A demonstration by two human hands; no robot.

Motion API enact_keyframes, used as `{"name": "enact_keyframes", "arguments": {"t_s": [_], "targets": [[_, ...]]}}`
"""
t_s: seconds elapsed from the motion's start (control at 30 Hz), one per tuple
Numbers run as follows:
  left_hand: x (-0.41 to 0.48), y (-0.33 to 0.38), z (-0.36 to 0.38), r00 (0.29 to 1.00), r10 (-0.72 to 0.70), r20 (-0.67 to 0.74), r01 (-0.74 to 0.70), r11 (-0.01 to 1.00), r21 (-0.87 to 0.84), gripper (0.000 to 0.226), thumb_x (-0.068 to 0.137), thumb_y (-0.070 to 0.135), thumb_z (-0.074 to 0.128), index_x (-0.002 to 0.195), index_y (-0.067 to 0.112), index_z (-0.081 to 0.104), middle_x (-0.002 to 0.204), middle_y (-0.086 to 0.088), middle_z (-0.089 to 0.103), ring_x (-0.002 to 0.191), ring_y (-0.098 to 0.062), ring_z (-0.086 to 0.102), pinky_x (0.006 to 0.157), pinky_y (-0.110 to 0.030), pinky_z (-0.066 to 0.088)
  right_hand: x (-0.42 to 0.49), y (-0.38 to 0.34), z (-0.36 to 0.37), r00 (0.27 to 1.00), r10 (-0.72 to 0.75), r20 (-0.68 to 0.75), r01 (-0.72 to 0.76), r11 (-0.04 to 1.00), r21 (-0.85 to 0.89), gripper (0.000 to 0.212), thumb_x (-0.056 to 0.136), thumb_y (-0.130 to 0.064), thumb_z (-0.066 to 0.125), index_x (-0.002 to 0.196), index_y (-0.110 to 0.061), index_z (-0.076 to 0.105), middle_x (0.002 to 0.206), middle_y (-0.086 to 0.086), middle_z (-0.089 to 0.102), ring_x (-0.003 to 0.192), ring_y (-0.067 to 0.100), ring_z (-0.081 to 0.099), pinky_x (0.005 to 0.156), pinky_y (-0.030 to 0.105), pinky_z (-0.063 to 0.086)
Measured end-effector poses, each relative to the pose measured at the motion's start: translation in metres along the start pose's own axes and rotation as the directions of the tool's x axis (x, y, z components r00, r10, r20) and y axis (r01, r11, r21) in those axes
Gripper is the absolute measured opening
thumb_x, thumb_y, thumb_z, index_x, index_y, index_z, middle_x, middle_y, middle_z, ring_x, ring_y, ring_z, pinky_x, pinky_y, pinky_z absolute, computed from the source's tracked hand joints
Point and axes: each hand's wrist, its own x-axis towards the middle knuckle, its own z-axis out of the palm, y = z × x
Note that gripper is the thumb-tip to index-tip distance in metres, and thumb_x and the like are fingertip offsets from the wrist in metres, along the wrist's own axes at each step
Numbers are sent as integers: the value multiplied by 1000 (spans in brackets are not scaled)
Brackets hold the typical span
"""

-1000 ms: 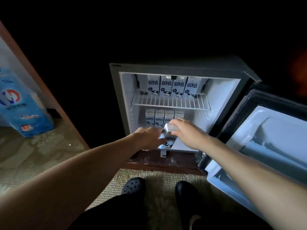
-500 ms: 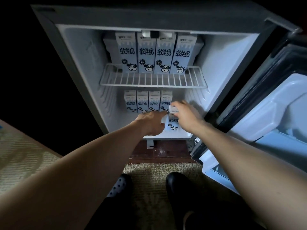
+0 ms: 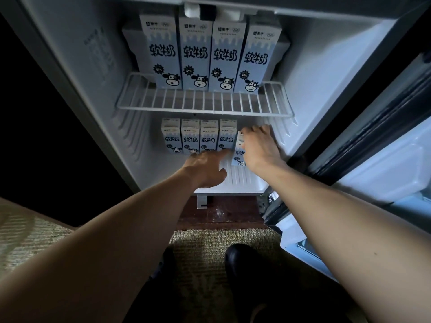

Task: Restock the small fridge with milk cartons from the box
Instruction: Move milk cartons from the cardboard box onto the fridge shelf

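The small fridge [image 3: 326, 73] stands open in front of me. Several blue-and-white milk cartons [image 3: 198, 54] with cow pictures stand in a row on the white wire shelf [image 3: 203, 106]. Below it, another row of milk cartons [image 3: 198, 138] stands at the back of the fridge floor. My right hand [image 3: 258, 148] grips one more milk carton [image 3: 239, 157] from above, at the right end of that lower row and slightly in front of it. My left hand [image 3: 205, 169] rests just left of this carton, fingers stretched toward its lower edge. The box is out of view.
The fridge door [image 3: 384, 159] hangs open to the right, its inner shelves facing me. A woven mat [image 3: 221, 241] covers the floor under my dark shoes [image 3: 242, 255]. A dark wooden ledge [image 3: 221, 213] runs beneath the fridge.
The camera has come much closer to the fridge. Both hands have pushed the held carton deeper along the fridge floor, toward the right end of the lower row.
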Motion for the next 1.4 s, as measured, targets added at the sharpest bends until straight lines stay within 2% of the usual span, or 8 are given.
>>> {"name": "enact_keyframes", "arguments": {"t_s": [0.43,0.6,0.73,0.87,1.0,1.2,1.3,1.4], "targets": [[9,-6,6,999,-18,-31,20,998,67,68,97,41,48,157,37,17,158,-1,37,143,-25,37,115,-42,32,23,-2,2,1000,7,14,-5,992,-126,43,87,1,62,129,0,54,134,17,54,131,34,39,111,37,35],[9,-12,13,995,36,-90,-24,990,136,62,97,28,47,153,39,24,149,0,48,132,-23,47,109,-41,39,34,-3,4,1000,9,-10,-10,992,-126,44,89,6,57,132,1,53,139,18,52,134,35,39,115,40,33],[9,-20,18,997,43,-69,-27,977,212,60,97,27,47,153,32,27,147,0,49,129,-22,47,107,-41,38,41,-5,6,1000,15,-19,-17,994,-106,41,89,9,57,129,0,56,136,18,54,131,35,45,113,40,36],[9,-25,20,997,50,-64,-33,971,238,60,96,22,47,153,30,28,151,2,43,131,-20,44,109,-41,35,43,-4,10,997,12,-73,-19,994,-103,47,89,8,55,136,-1,50,141,18,50,134,35,43,115,40,32],[10,-33,27,997,68,-34,-51,930,365,60,96,25,48,152,28,27,152,0,41,133,-22,42,109,-42,34,43,-4,11,995,-9,-95,-4,991,-131,52,89,7,55,140,-1,47,145,18,47,138,36,38,120,41,24],[6,-35,33,998,68,9,-65,891,450,64,94,22,50,153,26,25,155,-2,35,135,-23,39,111,-42,33,41,-3,9,997,-17,-73,12,997,-75,55,87,7,55,140,-3,47,144,17,49,137,35,39,118,40,27],[2,-32,30,997,71,26,-75,874,480,64,94,22,49,153,26,24,155,-3,34,136,-24,37,111,-42,32,34,0,13,995,-51,-90,46,997,-58,65,84,0,60,146,-4,39,145,16,47,139,34,36,120,40,24],[-9,-26,24,998,25,59,-49,887,458,62,95,24,49,153,25,26,153,-3,37,135,-24,38,110,-43,34,11,3,17,987,-108,-116,93,988,-127,73,83,-11,64,149,-2,32,147,18,44,141,35,34,123,43,18]]}}
